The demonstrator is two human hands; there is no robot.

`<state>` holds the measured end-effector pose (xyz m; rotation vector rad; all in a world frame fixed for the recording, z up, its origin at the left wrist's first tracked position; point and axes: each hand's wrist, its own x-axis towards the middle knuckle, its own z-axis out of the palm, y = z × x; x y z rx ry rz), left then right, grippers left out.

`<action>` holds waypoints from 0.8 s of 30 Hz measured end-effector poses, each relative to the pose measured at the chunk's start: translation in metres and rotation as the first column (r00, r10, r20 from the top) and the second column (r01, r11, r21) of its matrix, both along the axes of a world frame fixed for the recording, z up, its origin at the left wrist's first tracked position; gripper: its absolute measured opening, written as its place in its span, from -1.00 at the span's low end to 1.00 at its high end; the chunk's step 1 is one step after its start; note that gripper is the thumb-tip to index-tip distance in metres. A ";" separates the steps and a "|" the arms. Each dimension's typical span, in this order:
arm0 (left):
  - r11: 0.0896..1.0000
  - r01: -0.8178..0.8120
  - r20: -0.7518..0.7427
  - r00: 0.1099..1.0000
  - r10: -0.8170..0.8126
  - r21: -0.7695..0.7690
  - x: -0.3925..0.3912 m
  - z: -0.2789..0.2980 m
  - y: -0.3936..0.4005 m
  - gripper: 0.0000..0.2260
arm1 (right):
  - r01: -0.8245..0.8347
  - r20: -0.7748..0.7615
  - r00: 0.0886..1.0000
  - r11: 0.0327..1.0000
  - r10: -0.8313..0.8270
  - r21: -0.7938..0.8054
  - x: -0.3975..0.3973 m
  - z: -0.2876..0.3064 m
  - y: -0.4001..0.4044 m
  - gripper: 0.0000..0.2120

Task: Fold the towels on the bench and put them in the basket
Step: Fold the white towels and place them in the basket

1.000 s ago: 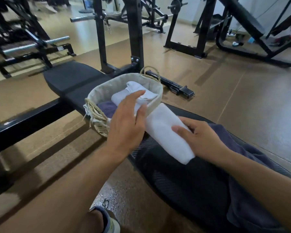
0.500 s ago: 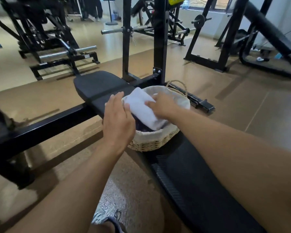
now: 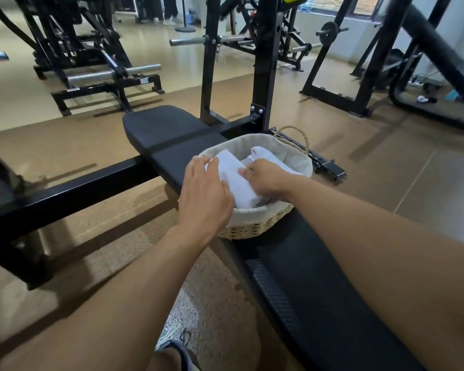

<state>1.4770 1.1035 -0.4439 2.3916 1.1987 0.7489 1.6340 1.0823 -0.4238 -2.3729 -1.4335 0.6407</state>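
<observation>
A folded white towel (image 3: 235, 180) lies inside the woven basket (image 3: 255, 226), which stands on the black bench (image 3: 166, 129). The left hand (image 3: 206, 196) rests flat, fingers extended, on the towel's left edge at the basket's near-left rim. The right hand (image 3: 265, 178), fingers curled, grips the towel's right side. A second white towel (image 3: 268, 156) lies farther right within the basket.
</observation>
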 end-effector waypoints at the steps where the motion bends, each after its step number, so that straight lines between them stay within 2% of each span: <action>1: 1.000 -0.007 -0.001 1.000 0.007 0.001 0.000 0.000 0.000 -0.55 | 0.006 0.008 1.000 1.000 -0.006 -0.004 0.000 -0.001 0.001 -0.55; 4: 1.000 -0.014 -0.020 1.000 0.013 -0.011 0.000 0.000 0.000 -0.46 | -0.037 0.153 0.987 0.999 0.037 -0.004 -0.003 -0.005 0.005 -0.60; 7: 1.000 0.002 -0.058 0.998 -0.003 -0.015 0.000 0.000 0.000 -0.27 | -0.249 0.344 0.912 0.968 0.225 0.026 -0.004 -0.004 0.006 -0.33; 8: 1.000 0.004 -0.081 0.997 -0.004 -0.004 -0.001 0.000 0.000 -0.21 | -0.296 0.326 0.904 0.955 0.277 0.009 -0.002 -0.003 0.006 -0.30; 10: 1.000 0.002 -0.119 0.993 -0.001 0.011 -0.003 0.001 0.000 -0.12 | -0.304 0.236 0.921 0.951 0.310 -0.059 0.004 -0.004 0.008 -0.37; 14: 0.998 -0.043 -0.181 0.982 0.050 0.041 -0.001 0.003 0.000 -0.03 | -0.242 0.124 0.957 0.956 0.263 -0.166 0.009 -0.010 0.013 -0.41; 16: 0.997 -0.066 -0.192 0.978 0.074 0.050 0.002 0.003 0.000 -0.02 | -0.221 0.131 0.960 0.956 0.249 -0.195 0.008 -0.013 0.014 -0.41; 19: 0.997 -0.072 -0.187 0.979 0.076 0.027 0.004 0.002 -0.001 -0.03 | -0.195 0.141 0.963 0.955 0.230 -0.224 0.006 -0.015 0.012 -0.41; 24: 0.998 -0.057 -0.170 0.984 0.058 0.014 0.001 0.003 -0.005 -0.22 | -0.199 0.190 0.939 0.904 0.286 -0.377 0.013 -0.020 0.021 -0.46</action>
